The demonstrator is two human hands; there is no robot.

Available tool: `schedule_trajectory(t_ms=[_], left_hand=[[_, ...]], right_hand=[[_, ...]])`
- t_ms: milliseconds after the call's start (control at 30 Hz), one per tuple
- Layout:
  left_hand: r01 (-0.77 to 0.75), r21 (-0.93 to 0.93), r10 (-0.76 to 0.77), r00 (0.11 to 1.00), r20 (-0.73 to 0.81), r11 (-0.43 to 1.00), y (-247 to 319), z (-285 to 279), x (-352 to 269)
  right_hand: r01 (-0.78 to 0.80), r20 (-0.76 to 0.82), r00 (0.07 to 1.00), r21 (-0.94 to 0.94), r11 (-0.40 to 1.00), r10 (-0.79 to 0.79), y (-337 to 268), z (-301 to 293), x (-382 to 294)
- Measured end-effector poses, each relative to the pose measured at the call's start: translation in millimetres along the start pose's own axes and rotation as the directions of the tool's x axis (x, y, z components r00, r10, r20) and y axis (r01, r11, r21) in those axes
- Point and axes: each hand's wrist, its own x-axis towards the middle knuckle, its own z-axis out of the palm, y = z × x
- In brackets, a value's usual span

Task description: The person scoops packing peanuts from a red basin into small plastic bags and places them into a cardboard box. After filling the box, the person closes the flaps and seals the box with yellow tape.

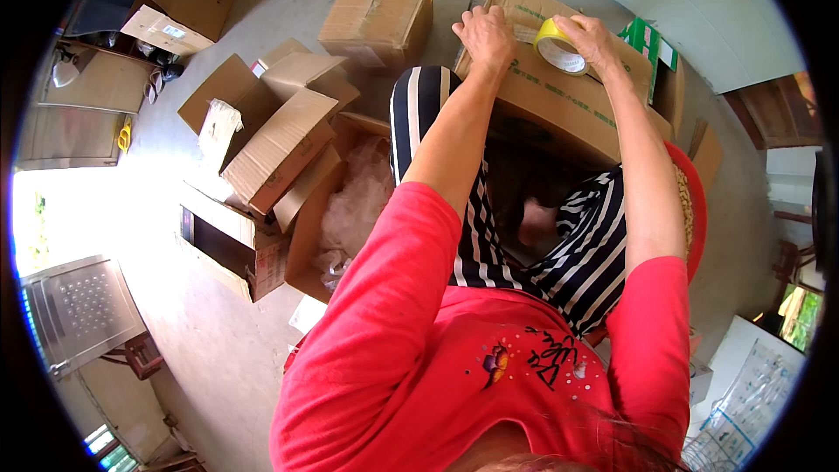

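Note:
A cardboard box [557,101] with green printing stands before my knees, its top facing me at a slant. My right hand [590,46] grips a roll of clear yellowish packing tape [556,52] over the top of this box. To its left, my left hand [486,36] rests at the box's upper left edge with the fingers bent. Its fingertips are partly hidden, so whether they pinch a tape end or only press on the cardboard cannot be seen.
Left of my legs lie several opened cartons [282,157], beside a box holding crumpled clear plastic [357,183]. A taped carton [377,16] stands further ahead. Beyond my right hand is a green box [639,39]. A red-rimmed round object [695,210] sits by my right thigh.

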Motion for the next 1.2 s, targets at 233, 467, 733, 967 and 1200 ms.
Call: schedule_trajectory(t_ms=[233, 467, 733, 967, 1200], left_hand=[[-0.004, -0.038, 0.004, 1.0, 0.004, 0.999, 3.3, -4.1, -3.2], [-0.034, -0.02, 0.034, 0.999, 0.016, 0.999, 6.5, -4.2, -6.3], [-0.063, -0.056, 0.06, 0.997, -0.04, 0.996, 2.2, 2.5, -8.3], [-0.15, -0.022, 0.15, 0.988, -0.027, 0.988, 10.2, -5.3, -11.0], [-0.16, -0.106, 0.157, 0.987, -0.036, 0.981, 6.1, 5.2, -11.5]], right_hand=[[0.056, -0.017, 0.998, 0.03, 0.998, -0.055, 13.6, -1.7, 0.8], [0.02, 0.053, 0.998, -0.053, 0.998, -0.017, 2.9, -5.8, 2.5], [0.023, 0.083, 0.996, -0.107, 0.994, -0.014, 6.3, -7.0, 7.6], [0.033, 0.109, 0.994, -0.105, 0.994, -0.022, 8.2, -15.0, 2.6], [0.023, 0.113, 0.994, -0.093, 0.995, -0.013, 9.3, -25.1, -8.5]])
